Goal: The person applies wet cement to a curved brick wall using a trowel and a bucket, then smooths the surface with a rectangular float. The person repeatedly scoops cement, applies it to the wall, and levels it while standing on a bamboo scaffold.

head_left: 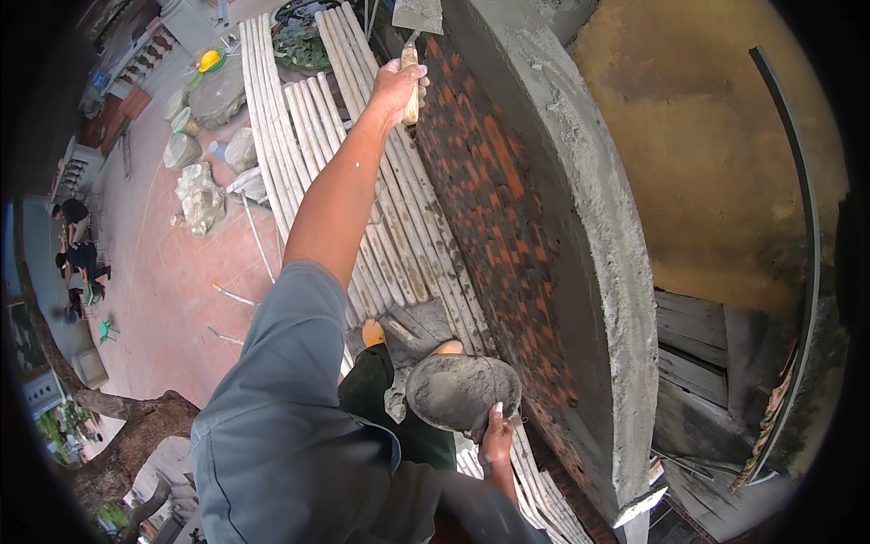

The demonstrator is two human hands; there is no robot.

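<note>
My left arm reaches far forward, with my left hand (pixel 399 88) wrapped round the wooden handle of a trowel (pixel 419 14). Its flat grey blade is at the top of the view, by the upper part of a brick wall (pixel 494 181) smeared with grey mortar. Close to my body, my right hand (pixel 497 446) grips the rim of a round, dark mortar pan (pixel 462 390), thumb over the edge. Grey mortar residue coats the inside of the pan. Below it, my yellow-orange shoes (pixel 372 333) stand on the scaffold.
A scaffold platform of pale poles (pixel 381 227) runs along the wall. The wall's thick cement top (pixel 594 208) curves along its right side. Below on the left, sacks (pixel 199 198), buckets and a yellow hard hat (pixel 210 60) lie on a reddish yard, with people (pixel 82 258) farther off.
</note>
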